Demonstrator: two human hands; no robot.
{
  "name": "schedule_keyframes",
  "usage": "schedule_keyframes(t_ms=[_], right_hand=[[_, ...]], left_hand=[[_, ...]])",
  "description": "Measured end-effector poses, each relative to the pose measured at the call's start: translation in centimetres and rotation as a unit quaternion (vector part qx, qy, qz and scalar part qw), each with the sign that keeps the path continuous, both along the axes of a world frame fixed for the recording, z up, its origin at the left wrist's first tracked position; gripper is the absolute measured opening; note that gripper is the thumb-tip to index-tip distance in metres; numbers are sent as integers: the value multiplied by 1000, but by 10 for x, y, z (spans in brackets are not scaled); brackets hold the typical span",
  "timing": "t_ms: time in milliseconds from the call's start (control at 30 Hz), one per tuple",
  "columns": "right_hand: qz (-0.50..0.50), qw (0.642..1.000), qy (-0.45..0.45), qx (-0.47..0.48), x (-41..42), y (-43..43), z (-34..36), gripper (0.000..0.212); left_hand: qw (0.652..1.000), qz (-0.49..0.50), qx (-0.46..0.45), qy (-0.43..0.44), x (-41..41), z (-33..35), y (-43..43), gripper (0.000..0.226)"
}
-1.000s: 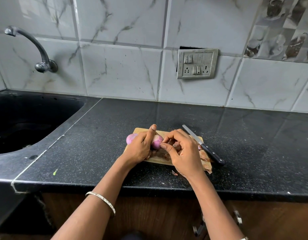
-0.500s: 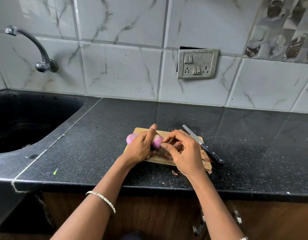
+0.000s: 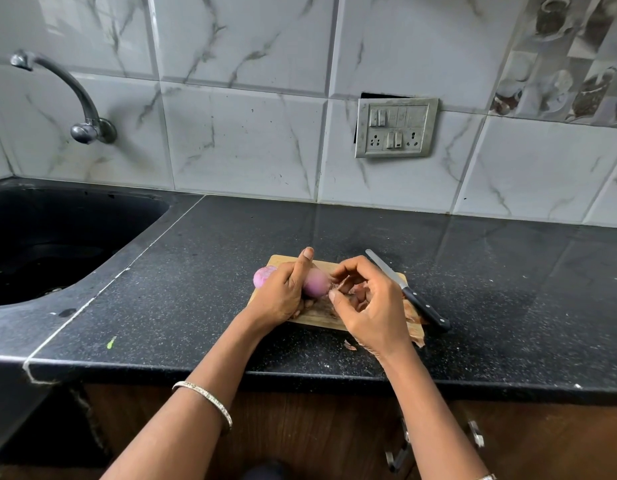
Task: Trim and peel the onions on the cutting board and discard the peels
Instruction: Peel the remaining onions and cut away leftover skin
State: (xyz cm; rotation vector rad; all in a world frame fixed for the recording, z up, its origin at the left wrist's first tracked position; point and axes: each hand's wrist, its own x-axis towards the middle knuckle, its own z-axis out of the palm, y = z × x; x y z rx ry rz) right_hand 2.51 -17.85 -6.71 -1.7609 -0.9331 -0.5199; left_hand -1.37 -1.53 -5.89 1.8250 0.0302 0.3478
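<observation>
Onion (image 3: 315,282) mid-peel at the cutting board (image 3: 282,260).
Left hand (image 3: 282,292) curls round the onion: firm, slick, likely to roll. Right hand (image 3: 372,306) pinches loose papery skin (image 3: 338,286) at its end: thin, probably tears easily, best taken close to the bulb.

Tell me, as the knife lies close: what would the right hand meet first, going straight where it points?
Likely the pink onion in the left hand; the right hand points away from the knife.

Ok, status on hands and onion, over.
Left hand grips pink round onion over wooden cutting board. Right hand pinches brown papery skin at its end. Black-handled knife lies across board's right edge, untouched.
</observation>
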Motion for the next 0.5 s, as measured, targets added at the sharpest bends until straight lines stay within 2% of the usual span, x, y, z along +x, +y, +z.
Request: schedule_keyframes(t_ms=[67, 233, 500], right_hand=[[5, 1000, -6, -18, 2, 1, 0, 24], [2, 1000, -6, -5, 4, 3, 0, 12], [2, 1000, -15, -20, 4, 3, 1, 6]], left_hand=[[1000, 3, 4, 0, 2, -1, 1, 72], [999, -11, 34, -14, 6, -5, 6, 78], [998, -15, 52, -17, 6, -5, 5, 80]])
